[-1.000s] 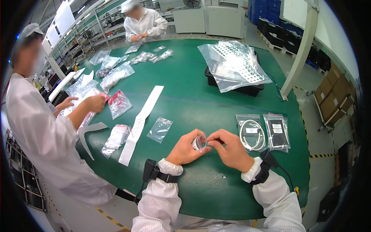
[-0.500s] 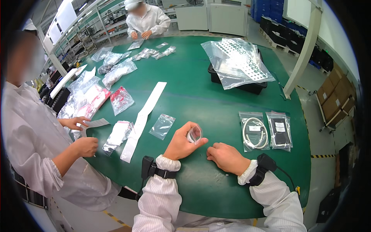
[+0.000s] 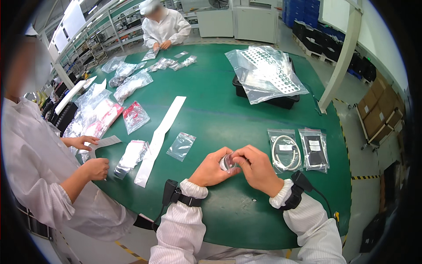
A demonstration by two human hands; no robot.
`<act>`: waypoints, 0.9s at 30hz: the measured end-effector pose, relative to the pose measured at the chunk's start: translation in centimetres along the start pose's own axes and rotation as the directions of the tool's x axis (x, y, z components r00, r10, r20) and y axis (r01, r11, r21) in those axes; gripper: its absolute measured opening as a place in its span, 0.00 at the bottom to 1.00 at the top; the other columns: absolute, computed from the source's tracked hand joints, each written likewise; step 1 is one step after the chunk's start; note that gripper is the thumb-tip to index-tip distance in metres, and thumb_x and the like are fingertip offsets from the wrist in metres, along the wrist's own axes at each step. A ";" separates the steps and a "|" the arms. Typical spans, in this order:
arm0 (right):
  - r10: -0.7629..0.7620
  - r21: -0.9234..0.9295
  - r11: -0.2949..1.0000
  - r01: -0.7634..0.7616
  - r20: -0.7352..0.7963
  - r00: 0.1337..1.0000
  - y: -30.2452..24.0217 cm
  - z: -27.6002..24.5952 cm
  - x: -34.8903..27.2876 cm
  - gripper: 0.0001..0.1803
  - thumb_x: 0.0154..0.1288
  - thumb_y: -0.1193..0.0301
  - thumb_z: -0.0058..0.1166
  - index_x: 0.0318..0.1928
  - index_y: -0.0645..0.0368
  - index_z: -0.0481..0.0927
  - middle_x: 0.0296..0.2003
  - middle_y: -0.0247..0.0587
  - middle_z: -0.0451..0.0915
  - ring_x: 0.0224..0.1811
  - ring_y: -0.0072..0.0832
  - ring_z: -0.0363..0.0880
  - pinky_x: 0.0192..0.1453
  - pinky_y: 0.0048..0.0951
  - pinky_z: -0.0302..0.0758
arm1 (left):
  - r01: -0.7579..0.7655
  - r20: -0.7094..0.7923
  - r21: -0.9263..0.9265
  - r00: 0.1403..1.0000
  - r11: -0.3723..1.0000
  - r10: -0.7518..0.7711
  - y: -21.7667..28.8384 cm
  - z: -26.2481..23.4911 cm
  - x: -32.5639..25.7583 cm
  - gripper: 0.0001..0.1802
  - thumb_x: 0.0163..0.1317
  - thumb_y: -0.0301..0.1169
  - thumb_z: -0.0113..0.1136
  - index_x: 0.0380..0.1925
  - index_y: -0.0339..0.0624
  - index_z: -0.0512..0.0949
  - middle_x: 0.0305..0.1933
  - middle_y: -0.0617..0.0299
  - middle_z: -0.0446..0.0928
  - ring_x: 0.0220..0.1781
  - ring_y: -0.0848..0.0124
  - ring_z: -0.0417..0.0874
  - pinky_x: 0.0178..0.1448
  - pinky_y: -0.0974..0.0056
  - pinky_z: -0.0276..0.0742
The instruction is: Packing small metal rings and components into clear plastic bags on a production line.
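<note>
My left hand (image 3: 212, 170) is curled around a small clear plastic bag (image 3: 227, 163), rounded in shape, with something whitish inside or behind it. The fingers of my right hand (image 3: 259, 169) are bent and pinched together at the bag's right edge, and they partly cover it. Whether a small part is also between those fingers is hidden. A flat clear zip bag (image 3: 181, 146) lies on the green table (image 3: 211, 114), left of my hands. To the right of them are a bagged white cable coil (image 3: 285, 152) and bagged black flat pieces (image 3: 314, 150).
A long white paper strip (image 3: 160, 136) and small bags with white cards (image 3: 132, 156) lie at the left. Beside them a co-worker's hands (image 3: 94, 167) hold a label strip. A black bin (image 3: 285, 102) carries bagged sticker sheets. Another person (image 3: 165, 28) works at the far edge.
My right hand has risen from the tabletop and moved left to the clear bag, its fingertips now touching it. My left hand has shifted slightly right, still holding the bag.
</note>
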State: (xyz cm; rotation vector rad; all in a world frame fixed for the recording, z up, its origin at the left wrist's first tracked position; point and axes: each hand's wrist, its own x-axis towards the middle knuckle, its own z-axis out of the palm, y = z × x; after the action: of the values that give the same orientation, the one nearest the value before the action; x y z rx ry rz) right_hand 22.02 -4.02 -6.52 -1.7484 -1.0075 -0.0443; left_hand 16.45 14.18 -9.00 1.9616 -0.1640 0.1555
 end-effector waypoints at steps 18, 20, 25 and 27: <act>-0.009 -0.140 0.989 0.047 0.264 0.964 0.3 1.8 -1.5 0.04 0.70 0.73 0.55 0.39 0.61 0.76 0.35 0.44 0.75 0.40 0.41 0.78 0.43 0.41 0.75 | -0.097 -0.245 -0.016 0.965 0.995 0.090 -1.9 -1.8 -0.1 0.19 0.57 0.35 0.77 0.40 0.41 0.76 0.34 0.68 0.76 0.37 0.77 0.75 0.43 0.69 0.74; -0.027 -0.034 0.999 0.032 0.137 0.990 -2.9 -0.3 0.2 0.03 0.70 0.74 0.55 0.40 0.61 0.77 0.35 0.43 0.76 0.38 0.40 0.77 0.42 0.40 0.74 | -0.102 -0.232 0.006 0.967 0.995 0.101 -1.7 -1.6 -0.5 0.20 0.57 0.35 0.77 0.41 0.41 0.76 0.34 0.67 0.77 0.37 0.76 0.76 0.43 0.68 0.75; -0.184 -0.129 0.975 0.181 -0.014 0.983 -1.2 -1.0 0.9 0.06 0.69 0.76 0.57 0.45 0.60 0.81 0.36 0.43 0.77 0.34 0.37 0.78 0.39 0.37 0.74 | -0.130 -0.090 -0.046 0.988 0.990 0.126 -0.5 1.0 0.3 0.20 0.58 0.36 0.77 0.42 0.40 0.75 0.33 0.65 0.77 0.36 0.75 0.76 0.43 0.67 0.76; -0.120 -0.104 0.988 0.115 -0.036 0.992 -1.7 -1.3 0.7 0.06 0.69 0.75 0.58 0.45 0.59 0.81 0.35 0.42 0.77 0.35 0.38 0.78 0.39 0.38 0.75 | -0.144 -0.118 -0.112 0.984 0.983 0.131 0.3 1.3 0.2 0.20 0.58 0.34 0.76 0.41 0.40 0.74 0.34 0.65 0.77 0.36 0.75 0.76 0.43 0.66 0.76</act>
State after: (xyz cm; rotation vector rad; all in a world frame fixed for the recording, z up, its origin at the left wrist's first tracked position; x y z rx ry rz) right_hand 21.96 -4.52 -4.31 -1.7709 -1.0933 -0.2099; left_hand 16.62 12.86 -9.14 1.8166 -0.2321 0.3361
